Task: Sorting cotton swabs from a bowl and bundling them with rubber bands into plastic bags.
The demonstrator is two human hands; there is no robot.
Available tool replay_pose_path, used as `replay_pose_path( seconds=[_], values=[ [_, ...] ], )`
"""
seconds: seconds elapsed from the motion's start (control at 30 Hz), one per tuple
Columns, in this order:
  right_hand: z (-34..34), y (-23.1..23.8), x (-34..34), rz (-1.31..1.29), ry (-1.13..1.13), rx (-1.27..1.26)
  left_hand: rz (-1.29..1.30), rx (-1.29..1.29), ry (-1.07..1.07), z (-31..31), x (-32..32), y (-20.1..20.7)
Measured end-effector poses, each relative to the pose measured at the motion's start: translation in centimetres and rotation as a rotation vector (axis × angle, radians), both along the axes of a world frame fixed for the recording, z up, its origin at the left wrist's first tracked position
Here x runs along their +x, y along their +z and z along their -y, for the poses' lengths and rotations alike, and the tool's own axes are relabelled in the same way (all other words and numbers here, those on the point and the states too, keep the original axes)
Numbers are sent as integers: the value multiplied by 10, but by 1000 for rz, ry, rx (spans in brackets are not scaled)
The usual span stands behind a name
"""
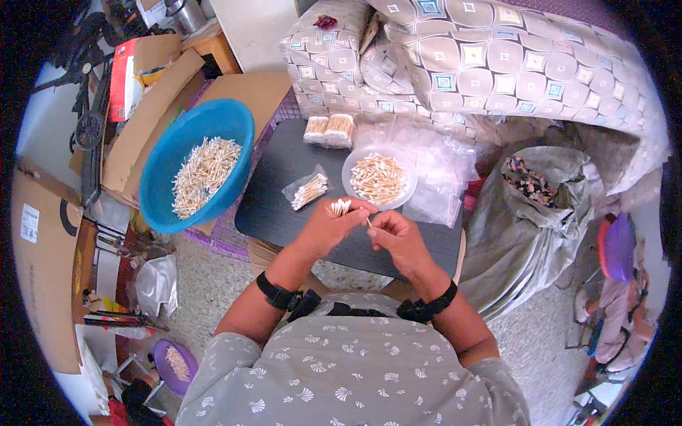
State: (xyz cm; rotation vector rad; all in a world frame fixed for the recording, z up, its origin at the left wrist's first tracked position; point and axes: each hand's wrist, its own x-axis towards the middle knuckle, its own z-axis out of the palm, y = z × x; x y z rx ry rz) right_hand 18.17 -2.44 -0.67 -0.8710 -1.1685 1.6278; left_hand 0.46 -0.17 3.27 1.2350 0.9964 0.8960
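My left hand (328, 226) is closed around a small bunch of cotton swabs (341, 206), their white tips sticking up past the fingers. Close beside it, my right hand (400, 243) pinches a single cotton swab (369, 222) between thumb and fingers. Both hands are over the dark table (273, 167), just in front of a round, whitish bowl (347, 190) heaped with loose swabs (378, 177). Left of the bowl lies a small clear bag of swabs (310, 190). Bundled swab packs (330, 130) stand at the table's back edge. Flat clear plastic bags (439, 174) are spread right of the bowl.
A large blue basin (150, 195) of loose swabs stands left of the table, by cardboard boxes (153, 131). Behind is a patterned sofa (497, 64). A grey sack (533, 231) sits at right, near another person's legs (616, 319). A purple basin (165, 380) is lower left.
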Motion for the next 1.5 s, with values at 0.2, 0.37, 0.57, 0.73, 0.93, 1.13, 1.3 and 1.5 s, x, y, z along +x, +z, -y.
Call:
replay_pose_path(
  seconds=[0.2,0.37,0.57,0.73,0.93,1.13,1.3,1.5],
  values=[
    [3,2,2,-1,-35,-79,-30,68,-30,2,4,10],
    [4,2,5,28,-28,-79,-2,147,7,1,6,1],
    [2,-3,5,24,-122,-9,-49,193,-53,0,6,-6],
    [3,-1,4,10,-147,7,-19,183,-56,3,10,-12],
    [2,-2,13,129,-232,92,-84,-35,1,4,4,2],
    [-1,5,21,367,-318,309,-151,-23,15,2,2,-6],
    [-4,17,24,153,-241,197,-238,17,-106,3,6,-4],
    [-4,8,17,181,-115,245,-265,86,-163,4,10,-13]
  ],
)
